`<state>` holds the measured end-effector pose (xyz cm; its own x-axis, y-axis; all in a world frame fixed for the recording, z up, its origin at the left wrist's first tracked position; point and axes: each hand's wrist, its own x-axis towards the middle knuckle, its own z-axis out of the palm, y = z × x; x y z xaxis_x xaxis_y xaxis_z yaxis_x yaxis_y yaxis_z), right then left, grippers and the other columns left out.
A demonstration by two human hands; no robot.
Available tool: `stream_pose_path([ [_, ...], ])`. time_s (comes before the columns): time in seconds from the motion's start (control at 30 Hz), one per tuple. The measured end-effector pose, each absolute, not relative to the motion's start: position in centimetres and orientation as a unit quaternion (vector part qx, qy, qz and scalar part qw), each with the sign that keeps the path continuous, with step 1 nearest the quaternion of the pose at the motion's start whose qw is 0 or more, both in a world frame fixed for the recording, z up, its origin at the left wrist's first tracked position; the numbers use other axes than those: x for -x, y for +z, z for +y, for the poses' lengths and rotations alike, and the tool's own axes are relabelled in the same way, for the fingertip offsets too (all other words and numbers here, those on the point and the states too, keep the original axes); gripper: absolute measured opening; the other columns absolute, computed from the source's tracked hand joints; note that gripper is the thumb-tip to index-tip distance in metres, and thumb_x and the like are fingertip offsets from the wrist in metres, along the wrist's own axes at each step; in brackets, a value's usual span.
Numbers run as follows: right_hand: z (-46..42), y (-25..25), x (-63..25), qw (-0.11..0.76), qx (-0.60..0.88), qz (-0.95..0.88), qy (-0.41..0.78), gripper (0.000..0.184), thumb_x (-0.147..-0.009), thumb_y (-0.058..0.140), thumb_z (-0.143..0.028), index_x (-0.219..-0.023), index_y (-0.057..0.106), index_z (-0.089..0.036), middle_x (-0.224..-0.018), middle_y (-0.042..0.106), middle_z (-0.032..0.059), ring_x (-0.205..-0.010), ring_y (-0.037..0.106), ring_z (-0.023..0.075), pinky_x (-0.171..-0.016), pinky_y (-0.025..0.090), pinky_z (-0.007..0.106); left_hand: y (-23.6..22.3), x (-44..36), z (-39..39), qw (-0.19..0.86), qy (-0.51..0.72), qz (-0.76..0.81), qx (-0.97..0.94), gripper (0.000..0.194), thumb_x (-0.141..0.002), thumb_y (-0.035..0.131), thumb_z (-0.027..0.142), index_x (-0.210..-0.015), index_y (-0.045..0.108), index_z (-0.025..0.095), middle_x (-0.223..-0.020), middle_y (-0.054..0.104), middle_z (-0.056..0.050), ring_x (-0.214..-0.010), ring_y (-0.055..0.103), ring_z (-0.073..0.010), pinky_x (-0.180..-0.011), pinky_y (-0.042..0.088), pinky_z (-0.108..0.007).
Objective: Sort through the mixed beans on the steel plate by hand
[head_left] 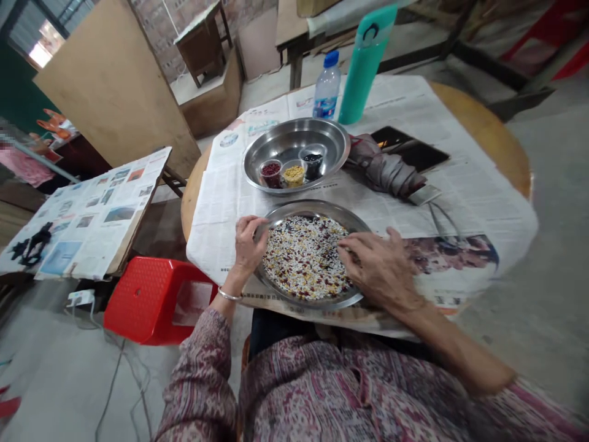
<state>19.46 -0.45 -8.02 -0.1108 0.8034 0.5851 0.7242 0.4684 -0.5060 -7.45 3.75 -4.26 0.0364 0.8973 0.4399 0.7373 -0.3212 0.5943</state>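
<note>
A round metal tray lies before me, spread with a mix of white grains and dark red, yellow and black beans. My left hand is at the tray's left rim, its fingers bent and closed on the edge. Over the right side of the tray reaches my right hand. Its thumb and fingertips are drawn together low over the grains, and whatever they pinch is hidden. Behind stands a deeper metal basin with a cup of red beans, a cup of yellow beans and a cup of black beans.
Newspaper covers the round table. Toward the back are a water bottle and a teal flask. A folded umbrella and a dark tablet-like object lie right. A red stool stands left, near a papered table.
</note>
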Motion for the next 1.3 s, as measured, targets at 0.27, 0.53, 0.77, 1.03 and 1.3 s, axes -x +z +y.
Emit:
stream_pose_path([
  [0.27, 1.6, -6.4, -19.6, 0.27, 0.44, -0.854, 0.056, 0.034, -0.081, 0.067, -0.035, -0.113, 0.066, -0.025, -0.112, 0.071, 0.0113, -0.097, 0.062, 0.0291, -0.08, 0.051, 0.043, -6.6, 7.9, 5.7, 0.34, 0.456, 0.57, -0.593, 0.035, -0.08, 0.059, 0.008, -0.111, 0.073, 0.017, -0.111, 0.076, -0.005, -0.103, 0.068, -0.0168, -0.096, 0.053, -0.031],
  [0.53, 1.4, -7.3, -17.7, 0.236, 0.457, -0.842, 0.16, 0.011, -0.078, 0.055, -0.018, -0.082, 0.063, -0.024, -0.081, 0.069, 0.0053, -0.076, 0.065, 0.0219, -0.072, 0.05, 0.035, -7.6, 7.4, 5.4, 0.346, 0.511, 0.564, -0.549, 0.027, -0.076, 0.061, 0.007, -0.097, 0.074, 0.018, -0.096, 0.075, -0.002, -0.09, 0.067, -0.0149, -0.09, 0.053, -0.029],
  [0.77, 0.5, -4.7, -13.6, 0.264, 0.453, -0.774, 0.355, 0.018, -0.079, 0.055, -0.019, -0.082, 0.072, -0.022, -0.067, 0.07, -0.0024, -0.057, 0.06, 0.0154, -0.059, 0.049, 0.03, -7.2, 7.3, 5.2, 0.341, 0.496, 0.575, -0.555, 0.025, -0.078, 0.059, 0.007, -0.096, 0.072, 0.018, -0.1, 0.076, -0.002, -0.093, 0.069, -0.0152, -0.09, 0.054, -0.03],
  [1.03, -1.2, -3.7, -15.5, 0.29, 0.337, -0.844, 0.3, 0.025, -0.092, 0.055, -0.018, -0.107, 0.073, -0.024, -0.106, 0.078, 0.0053, -0.093, 0.073, 0.0189, -0.081, 0.058, 0.032, -7.7, 7.3, 5.4, 0.352, 0.509, 0.562, -0.549, 0.026, -0.077, 0.058, 0.008, -0.096, 0.072, 0.017, -0.101, 0.076, -0.003, -0.094, 0.068, -0.0155, -0.09, 0.054, -0.029],
  [1.3, -2.1, -3.1, -17.3, 0.106, 0.235, -0.926, 0.275, 0.024, -0.093, 0.05, -0.009, -0.091, 0.07, -0.022, -0.088, 0.071, 0.0042, -0.082, 0.066, 0.0173, -0.073, 0.051, 0.029, -8.0, 7.2, 5.6, 0.381, 0.552, 0.536, -0.513, 0.024, -0.073, 0.062, 0.008, -0.091, 0.074, 0.019, -0.092, 0.075, -0.001, -0.088, 0.067, -0.0158, -0.087, 0.052, -0.029],
])
